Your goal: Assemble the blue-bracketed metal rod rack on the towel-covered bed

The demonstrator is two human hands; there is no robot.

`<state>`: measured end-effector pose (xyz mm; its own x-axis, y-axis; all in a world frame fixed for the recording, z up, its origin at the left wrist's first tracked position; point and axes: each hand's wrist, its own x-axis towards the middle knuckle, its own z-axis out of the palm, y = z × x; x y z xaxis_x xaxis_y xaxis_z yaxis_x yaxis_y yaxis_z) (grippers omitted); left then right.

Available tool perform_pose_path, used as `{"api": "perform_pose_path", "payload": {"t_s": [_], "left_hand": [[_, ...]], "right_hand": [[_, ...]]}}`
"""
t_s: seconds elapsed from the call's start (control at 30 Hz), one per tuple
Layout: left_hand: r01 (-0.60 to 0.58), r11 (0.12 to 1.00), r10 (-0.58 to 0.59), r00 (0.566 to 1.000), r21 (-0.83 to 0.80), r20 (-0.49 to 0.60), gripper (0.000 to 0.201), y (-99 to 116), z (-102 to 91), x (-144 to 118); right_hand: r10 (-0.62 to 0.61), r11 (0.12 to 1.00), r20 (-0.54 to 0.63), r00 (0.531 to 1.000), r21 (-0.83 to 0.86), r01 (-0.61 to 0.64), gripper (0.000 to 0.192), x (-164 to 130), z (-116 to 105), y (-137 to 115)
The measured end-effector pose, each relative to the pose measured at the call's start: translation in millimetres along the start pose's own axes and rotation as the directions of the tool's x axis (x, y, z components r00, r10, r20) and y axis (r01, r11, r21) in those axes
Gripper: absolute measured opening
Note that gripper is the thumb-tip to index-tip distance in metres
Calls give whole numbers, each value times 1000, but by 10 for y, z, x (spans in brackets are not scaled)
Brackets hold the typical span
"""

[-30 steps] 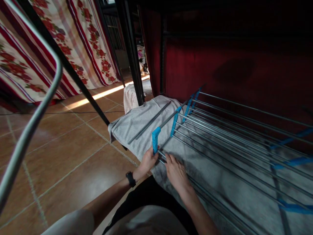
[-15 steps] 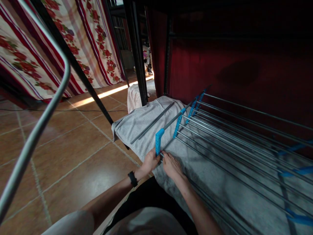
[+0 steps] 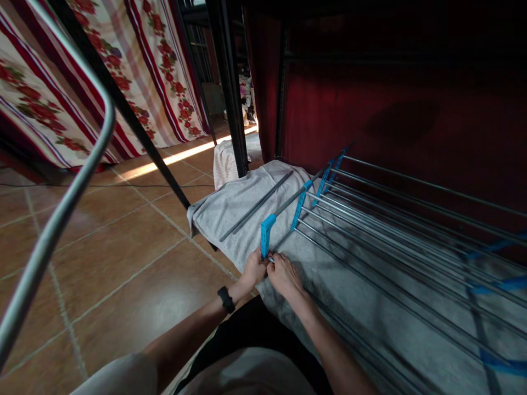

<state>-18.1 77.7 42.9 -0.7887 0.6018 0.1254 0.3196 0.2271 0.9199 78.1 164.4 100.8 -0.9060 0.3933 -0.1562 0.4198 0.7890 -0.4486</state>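
A rack of grey metal rods (image 3: 362, 249) with blue plastic brackets lies over a grey cloth. At its near left corner stands a blue plastic bracket (image 3: 266, 236), and my left hand (image 3: 254, 269), with a dark band on the wrist, is closed round its lower end. Close beside it, my right hand (image 3: 283, 272) pinches a metal rod (image 3: 270, 259) whose tip meets the bracket's bottom. The fingers hide most of the joint, so I cannot tell whether the rod sits inside the bracket.
Two loose grey rods (image 3: 257, 206) lie on the grey cloth (image 3: 214, 211). A bent metal tube (image 3: 88, 159) rises at the left before a black post (image 3: 152, 145). Beyond are a tiled floor (image 3: 123, 263), a floral curtain (image 3: 123, 66) and a dark red panel (image 3: 370, 104).
My right hand has shifted slightly left, bringing the rod's end closer to the blue bracket. My left hand keeps its grip, and the view has moved very little.
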Motion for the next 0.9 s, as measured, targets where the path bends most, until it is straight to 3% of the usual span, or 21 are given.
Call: {"api": "perform_pose_path", "payload": {"t_s": [0.23, 0.43, 0.9], "left_hand": [[9, 1000, -9, 1000, 1, -27, 21, -33, -2, -37], [11, 1000, -11, 1000, 6, -6, 23, -24, -10, -77], [3, 1000, -3, 998, -3, 56, 20, -55, 7, -90]], "right_hand": [[-46, 999, -20, 999, -15, 46, 35, -71, -25, 28], [-119, 993, -56, 991, -6, 118, 34, -130, -102, 48], [-152, 987, -71, 986, 46, 155, 34, -191, -174, 71]]}}
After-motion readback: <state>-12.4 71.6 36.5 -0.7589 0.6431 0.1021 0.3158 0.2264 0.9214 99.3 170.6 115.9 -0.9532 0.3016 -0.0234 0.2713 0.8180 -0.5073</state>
